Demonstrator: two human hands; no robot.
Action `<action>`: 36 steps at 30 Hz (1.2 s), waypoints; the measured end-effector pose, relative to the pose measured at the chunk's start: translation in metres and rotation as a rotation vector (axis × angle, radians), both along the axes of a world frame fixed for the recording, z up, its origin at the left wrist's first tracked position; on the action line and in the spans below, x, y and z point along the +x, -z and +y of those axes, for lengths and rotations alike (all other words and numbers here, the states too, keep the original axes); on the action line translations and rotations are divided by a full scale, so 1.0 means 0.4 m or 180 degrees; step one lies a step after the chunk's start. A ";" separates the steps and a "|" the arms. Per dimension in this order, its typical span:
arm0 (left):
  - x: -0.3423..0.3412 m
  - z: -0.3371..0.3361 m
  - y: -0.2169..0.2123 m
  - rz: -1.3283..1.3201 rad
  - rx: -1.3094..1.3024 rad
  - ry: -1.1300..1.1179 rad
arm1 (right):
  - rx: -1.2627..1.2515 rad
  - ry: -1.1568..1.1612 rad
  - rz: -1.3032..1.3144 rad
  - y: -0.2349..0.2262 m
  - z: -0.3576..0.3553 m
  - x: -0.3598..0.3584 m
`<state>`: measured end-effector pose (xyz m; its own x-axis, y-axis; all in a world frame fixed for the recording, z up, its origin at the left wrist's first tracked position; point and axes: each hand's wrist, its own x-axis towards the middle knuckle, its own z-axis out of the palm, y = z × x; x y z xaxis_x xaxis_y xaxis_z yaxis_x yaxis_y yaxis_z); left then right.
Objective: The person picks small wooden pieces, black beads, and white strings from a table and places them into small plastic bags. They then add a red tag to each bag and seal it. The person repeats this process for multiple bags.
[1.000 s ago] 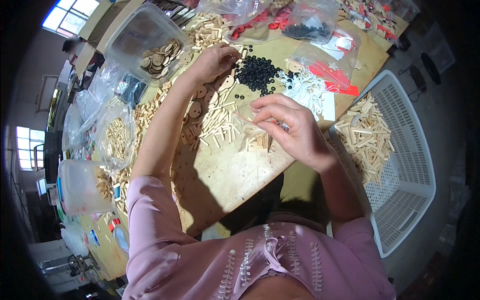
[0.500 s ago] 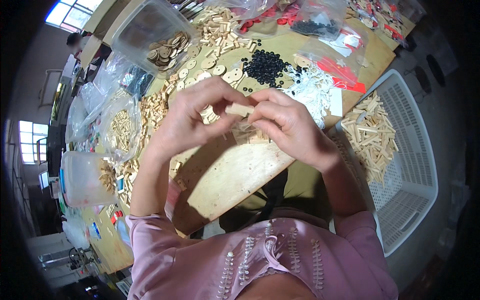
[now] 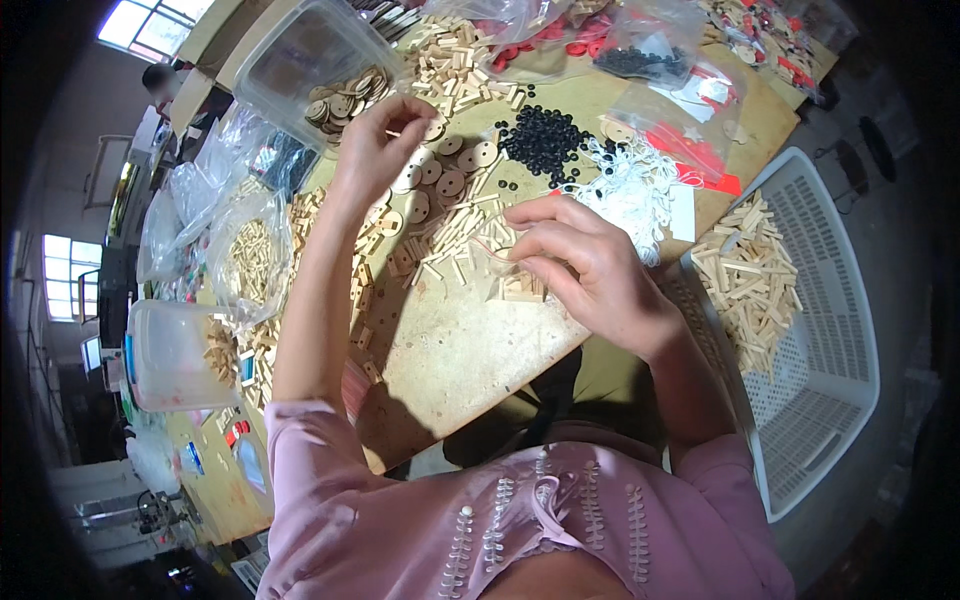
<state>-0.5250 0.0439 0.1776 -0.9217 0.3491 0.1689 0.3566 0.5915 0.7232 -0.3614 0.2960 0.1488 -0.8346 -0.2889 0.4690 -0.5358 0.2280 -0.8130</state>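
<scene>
Under the right hand [image 3: 590,265] lie pale, matt, raw wooden sticks [image 3: 455,235] on a worn, stained wooden counter [image 3: 470,350]. Beyond the left hand [image 3: 375,150] sits a clear, glossy plastic tub [image 3: 290,60]. Right of the right hand stands a white perforated plastic basket [image 3: 830,330].

Wood table [image 3: 470,350] w/ wooden sticks [image 3: 455,235], discs [image 3: 450,180], black rings [image 3: 540,140], white rings [image 3: 630,190], plastic bags [image 3: 650,60], clear tubs [image 3: 300,60].
</scene>
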 end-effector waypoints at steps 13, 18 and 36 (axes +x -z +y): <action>-0.276 -0.040 0.151 0.0272 -0.1224 -0.0668 | -0.0102 0.0077 0.0160 0.027 0.018 -0.007; -0.248 0.028 0.156 0.0205 -0.0930 -0.0417 | -0.0127 0.0088 0.0069 0.033 0.018 -0.007; -0.251 0.084 0.125 0.0637 -0.1782 -0.0056 | 0.0003 0.0177 0.0028 0.034 0.031 -0.003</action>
